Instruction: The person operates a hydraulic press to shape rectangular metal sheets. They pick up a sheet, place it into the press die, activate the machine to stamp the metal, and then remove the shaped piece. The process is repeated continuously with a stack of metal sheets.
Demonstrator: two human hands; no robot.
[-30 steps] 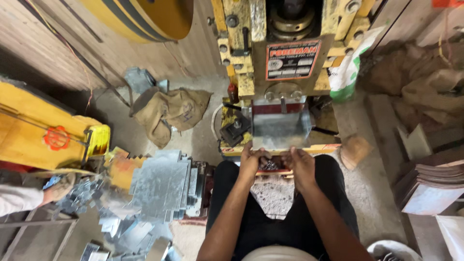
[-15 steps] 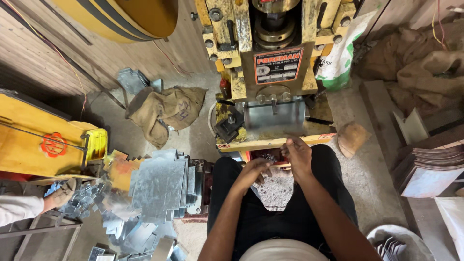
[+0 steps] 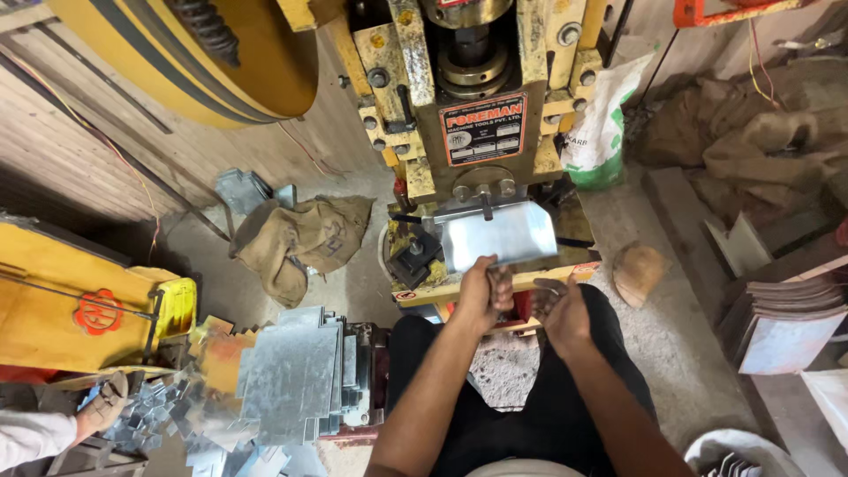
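Observation:
I sit in front of a yellow press machine (image 3: 468,106). A bent, shiny metal sheet (image 3: 499,234) lies on the press bed under the ram. My left hand (image 3: 484,296) grips the sheet's near edge. Just to the right, over my lap, my right hand (image 3: 561,311) hovers by the bench's front edge (image 3: 424,290), fingers loosely curled with nothing visible in them and not touching the sheet.
A stack of flat metal sheets (image 3: 296,371) stands at my left, with small cut pieces (image 3: 150,415) beside it. Another person's hand (image 3: 106,402) reaches into those pieces. A burlap sack (image 3: 300,238), a yellow frame (image 3: 79,309) and stacked plates (image 3: 782,322) surround me.
Both hands were at the sheet under the press, then drew back toward my lap. Now the left hand grips the sheet's near edge again and the right stays back.

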